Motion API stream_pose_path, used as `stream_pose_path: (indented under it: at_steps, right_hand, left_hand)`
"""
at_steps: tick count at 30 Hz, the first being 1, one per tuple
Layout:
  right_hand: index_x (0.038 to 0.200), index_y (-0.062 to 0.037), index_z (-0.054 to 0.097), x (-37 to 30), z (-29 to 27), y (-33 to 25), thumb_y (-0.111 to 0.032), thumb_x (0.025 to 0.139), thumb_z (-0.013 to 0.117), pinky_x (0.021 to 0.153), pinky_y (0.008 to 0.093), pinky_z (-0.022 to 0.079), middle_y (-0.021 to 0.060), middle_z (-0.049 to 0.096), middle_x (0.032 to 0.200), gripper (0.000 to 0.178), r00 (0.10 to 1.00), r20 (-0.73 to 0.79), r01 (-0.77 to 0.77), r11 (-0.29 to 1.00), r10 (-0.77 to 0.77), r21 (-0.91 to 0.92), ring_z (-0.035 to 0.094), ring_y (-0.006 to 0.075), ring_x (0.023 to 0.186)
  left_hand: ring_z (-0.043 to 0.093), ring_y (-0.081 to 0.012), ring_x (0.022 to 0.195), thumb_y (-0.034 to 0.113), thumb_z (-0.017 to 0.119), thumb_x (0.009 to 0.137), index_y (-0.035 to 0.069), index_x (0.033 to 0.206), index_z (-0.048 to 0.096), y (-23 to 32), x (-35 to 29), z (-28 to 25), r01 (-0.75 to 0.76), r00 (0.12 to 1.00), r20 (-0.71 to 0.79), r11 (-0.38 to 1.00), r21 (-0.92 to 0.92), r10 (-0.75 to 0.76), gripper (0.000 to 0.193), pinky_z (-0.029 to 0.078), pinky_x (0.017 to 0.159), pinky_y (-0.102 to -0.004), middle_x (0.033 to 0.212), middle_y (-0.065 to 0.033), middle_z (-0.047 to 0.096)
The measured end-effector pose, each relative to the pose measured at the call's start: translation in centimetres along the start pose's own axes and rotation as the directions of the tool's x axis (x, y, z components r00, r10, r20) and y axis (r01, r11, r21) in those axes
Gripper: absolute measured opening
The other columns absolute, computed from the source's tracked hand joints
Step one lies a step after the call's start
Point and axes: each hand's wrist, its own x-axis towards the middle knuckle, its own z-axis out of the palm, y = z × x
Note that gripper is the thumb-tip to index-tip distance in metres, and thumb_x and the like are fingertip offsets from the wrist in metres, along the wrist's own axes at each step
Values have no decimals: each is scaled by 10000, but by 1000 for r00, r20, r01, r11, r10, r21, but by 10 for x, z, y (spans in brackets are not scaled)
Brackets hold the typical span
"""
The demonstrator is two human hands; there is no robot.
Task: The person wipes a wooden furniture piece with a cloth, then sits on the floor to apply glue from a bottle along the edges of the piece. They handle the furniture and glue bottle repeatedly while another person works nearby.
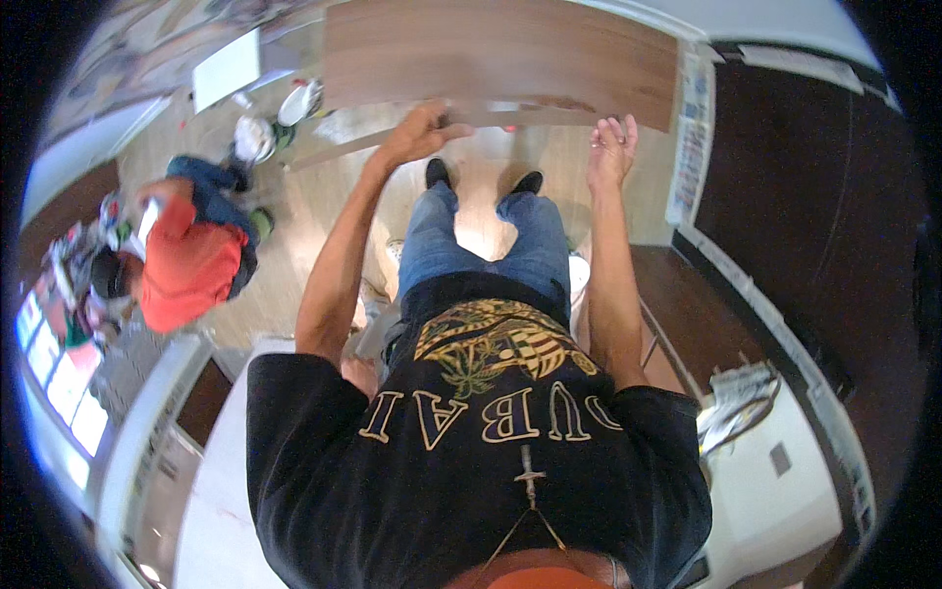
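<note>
While a flat, rectangular wood-grain board (500, 61) is held out in front above the pale plank floor (294, 265), its near edge is gripped by the curled left hand (424, 130) and touched by the right hand (612, 149), fingers loosely spread.

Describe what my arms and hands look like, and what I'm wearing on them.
Both forearms are bare; no gloves or watch show. Short black sleeves of a T-shirt end at the upper arms. The right hand seems to wear a ring; the left hand shows none.
</note>
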Motion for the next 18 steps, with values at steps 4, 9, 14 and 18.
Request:
stream_pose_path:
  at_steps: [4, 9, 14, 18]
  right_hand:
    - [1458, -107, 397, -30, 11, -16, 64, 850, 713, 832, 299, 518, 74, 523, 1225, 706, 961, -69, 244, 937, -268, -250, 562, 157, 961]
    - [1399, -105, 462, 19, -3, 47, 43, 821, 742, 835, 287, 509, 45, 544, 1186, 659, 929, -95, 306, 886, -358, -348, 552, 130, 960]
    - [1402, -109, 449, 116, -29, 146, 39, 839, 726, 894, 292, 511, 58, 535, 1229, 644, 948, -123, 254, 932, -292, -260, 548, 149, 1058]
    - [1401, -79, 427, 158, -61, 234, -24, 926, 663, 892, 334, 563, 105, 524, 1300, 534, 981, -54, 169, 953, -189, -253, 633, 196, 1052]
  left_hand:
    - [639, -215, 910, 222, 724, 918, 128, 1240, 708, 32, 22, -23, 40, 996, 83, 996, -82, -33, 336, 508, 825, -364, 1039, -113, 706]
    - [623, -259, 877, 223, 722, 921, 177, 1232, 718, -18, 79, -30, -46, 995, 100, 984, 170, 29, 315, 487, 806, -388, 980, -113, 696]
    - [610, -322, 971, 213, 720, 916, 150, 1237, 711, -127, 153, 6, -198, 980, 56, 929, 313, 190, 327, 462, 921, -413, 1009, -131, 701]
    - [617, -321, 1029, 178, 722, 915, 130, 1236, 707, -202, 183, 29, -160, 987, 50, 915, 370, 152, 325, 463, 955, -406, 1056, -141, 703]
